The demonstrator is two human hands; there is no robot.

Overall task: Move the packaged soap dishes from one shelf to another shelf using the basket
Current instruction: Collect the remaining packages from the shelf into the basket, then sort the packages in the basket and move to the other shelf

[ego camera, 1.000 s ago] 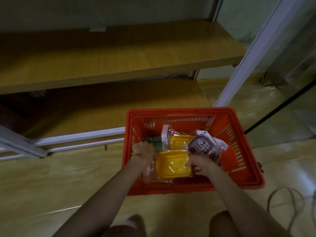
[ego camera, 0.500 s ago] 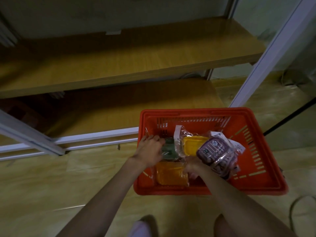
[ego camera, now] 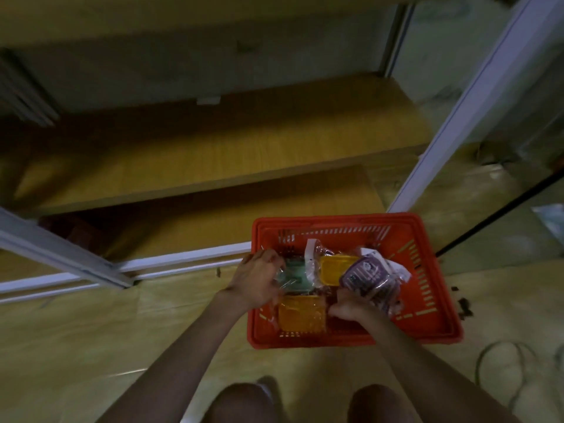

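Soap dishes in plastic wrap sit in the red basket (ego camera: 351,340) on the floor; both wooden shelves (ego camera: 213,154) look bare, so unloading seems barely begun. Left hand (ego camera: 259,279) curls round a green pack (ego camera: 293,277); right hand (ego camera: 351,306) grips a purple pack (ego camera: 366,274), both arms reaching down.

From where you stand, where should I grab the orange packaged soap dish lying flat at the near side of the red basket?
Take the orange packaged soap dish from above, pinching its two long sides. It lies flat and face up on the floor of the red plastic basket, with its top unobstructed, though both hands crowd its far edge.
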